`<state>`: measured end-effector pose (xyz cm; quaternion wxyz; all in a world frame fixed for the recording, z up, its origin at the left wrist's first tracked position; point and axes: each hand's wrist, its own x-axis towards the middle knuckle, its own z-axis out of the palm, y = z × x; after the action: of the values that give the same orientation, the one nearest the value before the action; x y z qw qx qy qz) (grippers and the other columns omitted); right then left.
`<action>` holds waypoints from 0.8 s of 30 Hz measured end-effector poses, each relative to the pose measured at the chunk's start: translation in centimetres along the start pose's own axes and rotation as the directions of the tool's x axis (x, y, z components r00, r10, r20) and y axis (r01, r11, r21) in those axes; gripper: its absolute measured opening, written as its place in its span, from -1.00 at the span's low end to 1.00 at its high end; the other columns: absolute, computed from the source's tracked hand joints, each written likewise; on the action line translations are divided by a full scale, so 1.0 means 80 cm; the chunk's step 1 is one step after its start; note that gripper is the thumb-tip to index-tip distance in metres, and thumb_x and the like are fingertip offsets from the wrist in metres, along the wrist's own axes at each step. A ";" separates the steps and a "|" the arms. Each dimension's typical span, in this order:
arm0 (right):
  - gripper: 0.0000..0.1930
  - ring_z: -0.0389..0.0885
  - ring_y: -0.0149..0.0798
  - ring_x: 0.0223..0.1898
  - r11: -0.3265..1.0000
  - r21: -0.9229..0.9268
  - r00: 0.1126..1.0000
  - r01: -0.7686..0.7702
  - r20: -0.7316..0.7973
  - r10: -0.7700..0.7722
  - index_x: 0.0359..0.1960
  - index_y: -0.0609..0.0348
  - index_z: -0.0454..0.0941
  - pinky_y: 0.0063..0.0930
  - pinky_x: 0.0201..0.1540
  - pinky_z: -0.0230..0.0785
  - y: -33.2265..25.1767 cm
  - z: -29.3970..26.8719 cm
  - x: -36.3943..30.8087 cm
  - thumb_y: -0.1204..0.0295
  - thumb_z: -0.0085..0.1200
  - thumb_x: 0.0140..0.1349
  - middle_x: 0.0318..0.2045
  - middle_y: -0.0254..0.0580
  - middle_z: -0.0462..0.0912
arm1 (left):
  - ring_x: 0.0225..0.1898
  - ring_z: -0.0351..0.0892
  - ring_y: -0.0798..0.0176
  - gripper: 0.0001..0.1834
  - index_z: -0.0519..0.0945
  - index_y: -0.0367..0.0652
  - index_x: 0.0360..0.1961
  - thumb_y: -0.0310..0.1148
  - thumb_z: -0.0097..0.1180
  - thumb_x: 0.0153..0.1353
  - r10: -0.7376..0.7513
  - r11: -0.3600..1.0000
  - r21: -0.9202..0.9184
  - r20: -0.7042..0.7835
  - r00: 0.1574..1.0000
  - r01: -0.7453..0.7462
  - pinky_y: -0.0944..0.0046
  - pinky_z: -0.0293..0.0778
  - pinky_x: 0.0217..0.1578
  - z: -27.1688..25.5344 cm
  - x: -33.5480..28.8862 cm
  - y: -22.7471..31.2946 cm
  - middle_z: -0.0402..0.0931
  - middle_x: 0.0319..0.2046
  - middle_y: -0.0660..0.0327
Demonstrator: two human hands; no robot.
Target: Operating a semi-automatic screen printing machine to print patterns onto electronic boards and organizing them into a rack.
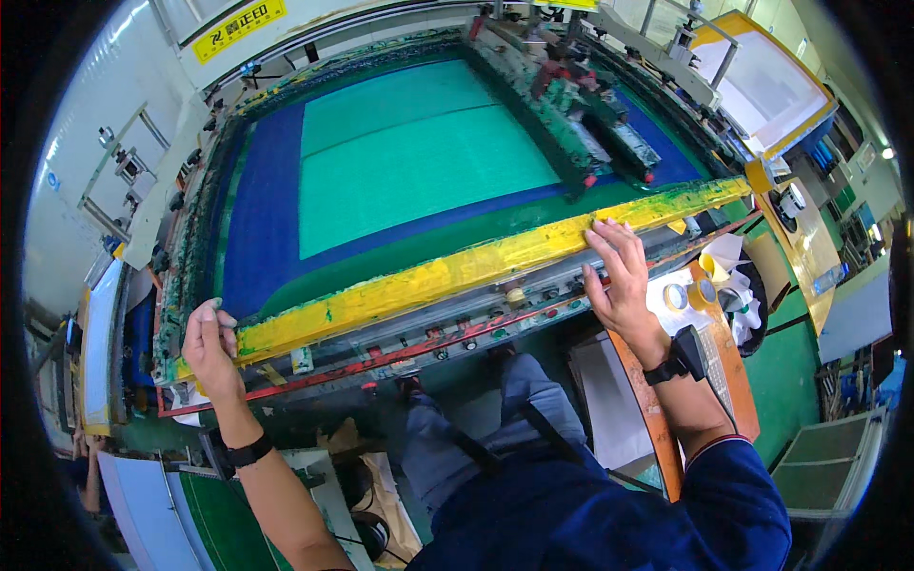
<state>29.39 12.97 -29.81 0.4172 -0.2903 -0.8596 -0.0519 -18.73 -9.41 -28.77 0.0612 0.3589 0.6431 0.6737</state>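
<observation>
A large screen-printing frame (457,268) lies before me, its near bar wrapped in yellow tape smeared with green ink. Its mesh shows a bright green rectangle (419,157) bordered in dark blue. At the near left corner, my left hand (209,350) is closed on the frame, fingers bent close together. My right hand (621,276) grips the near bar right of its middle, fingertips over the top and thumb lower down the front. An ink-stained squeegee carriage (547,109) spans the mesh toward the right.
A wooden table (728,381) on the right bears tape rolls (675,297) and papers. Beside it stands a black bin (747,319) with white waste. A yellow-edged screen (762,86) leans at the far right. A red rail (419,352) runs below the near bar.
</observation>
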 end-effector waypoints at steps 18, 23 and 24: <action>-0.51 0.42 0.12 0.15 1.000 -0.007 1.000 0.019 -0.006 -0.019 0.07 0.22 0.48 0.04 0.24 0.18 0.000 -0.002 -0.002 0.57 0.13 0.00 0.06 0.03 0.49 | -0.59 0.26 0.58 -0.77 0.57 -0.22 -0.15 -0.28 -0.02 0.39 -0.018 1.000 -0.011 -0.055 0.998 0.017 0.55 0.12 -0.62 0.004 -0.009 0.016 0.48 -0.48 0.33; -0.51 0.41 0.11 0.16 1.000 -0.029 1.000 0.008 -0.002 -0.008 0.08 0.21 0.48 0.03 0.28 0.13 0.000 -0.007 -0.005 0.59 0.11 0.01 0.07 0.02 0.49 | -0.60 0.27 0.57 -0.77 0.58 -0.23 -0.16 -0.31 -0.03 0.40 0.001 0.997 -0.078 -0.037 0.999 -0.004 0.55 0.14 -0.63 0.007 -0.012 0.016 0.49 -0.48 0.31; -0.51 0.41 0.11 0.16 1.000 -0.022 1.000 0.009 -0.001 -0.009 0.08 0.21 0.48 0.03 0.28 0.13 0.000 -0.008 -0.005 0.59 0.11 0.01 0.07 0.02 0.49 | -0.61 0.27 0.57 -0.78 0.57 -0.24 -0.16 -0.32 -0.04 0.40 0.011 0.996 -0.083 -0.025 1.000 -0.013 0.54 0.14 -0.64 0.007 -0.012 0.017 0.50 -0.48 0.30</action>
<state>30.06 12.54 -29.70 0.4142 -0.2909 -0.8601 -0.0636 -17.20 -9.71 -27.97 0.0642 0.3519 0.6129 0.7046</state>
